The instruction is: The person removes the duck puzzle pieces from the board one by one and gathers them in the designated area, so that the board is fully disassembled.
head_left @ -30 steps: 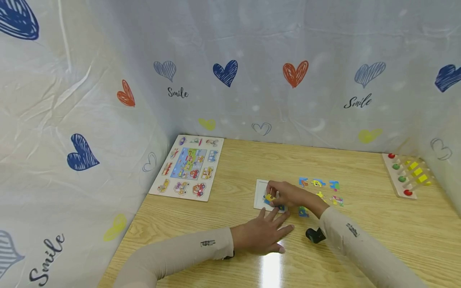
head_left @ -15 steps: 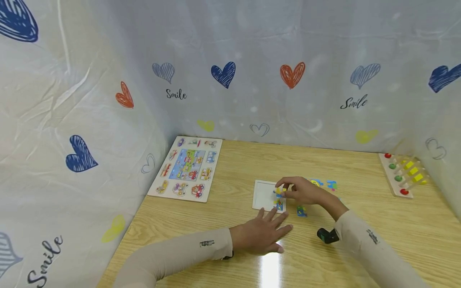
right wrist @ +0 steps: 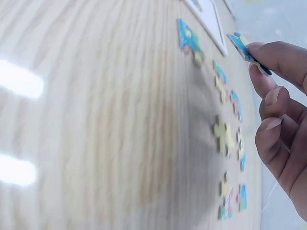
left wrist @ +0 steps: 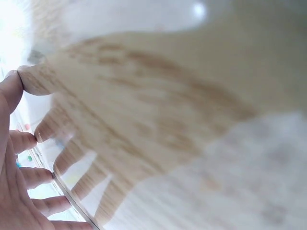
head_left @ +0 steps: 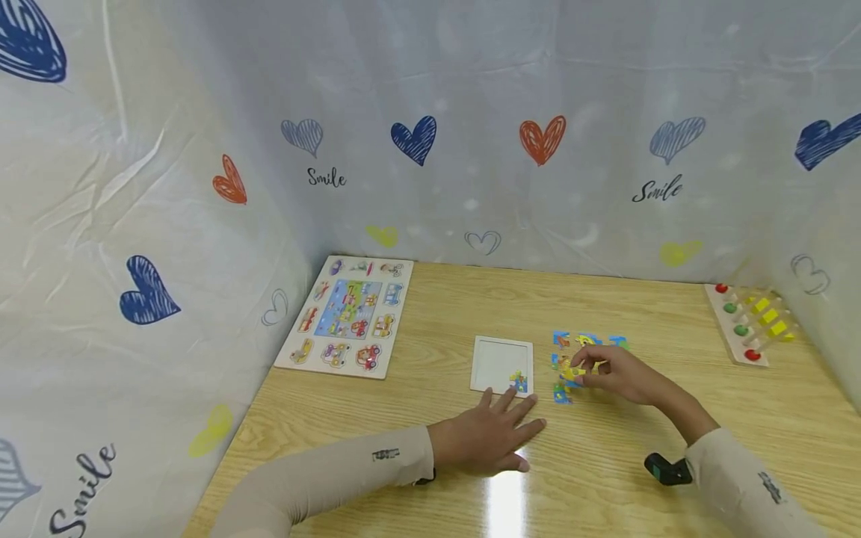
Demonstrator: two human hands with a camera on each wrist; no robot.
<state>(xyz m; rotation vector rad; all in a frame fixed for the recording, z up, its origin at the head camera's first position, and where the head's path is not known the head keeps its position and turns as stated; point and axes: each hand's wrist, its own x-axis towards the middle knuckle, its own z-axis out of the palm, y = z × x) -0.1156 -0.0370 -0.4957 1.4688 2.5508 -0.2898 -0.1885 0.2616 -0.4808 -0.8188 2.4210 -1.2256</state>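
Observation:
My right hand (head_left: 615, 373) pinches a blue-and-yellow jigsaw piece (right wrist: 247, 52) between thumb and index finger, raised above the table in the right wrist view. Under and around that hand lie several loose jigsaw pieces (head_left: 562, 394), some partly hidden by it. A white puzzle tray (head_left: 491, 362) lies to their left, with one jigsaw piece (head_left: 519, 381) in its near right corner. My left hand (head_left: 480, 437) lies palm down with fingers spread, its fingertips at the tray's near edge. The left wrist view shows those fingers reflected in the shiny tabletop.
At the back left lies a vehicle picture board (head_left: 350, 310). A wooden peg stand (head_left: 736, 321) with red and green beads is at the far right, beside yellow blocks (head_left: 773, 317). Heart-printed curtains (head_left: 484, 149) close off the back and sides of the wooden table (head_left: 403, 403).
My right hand has lifted the pinched jigsaw piece from the tray and carried it right, over the loose pieces. The left hand stays in place.

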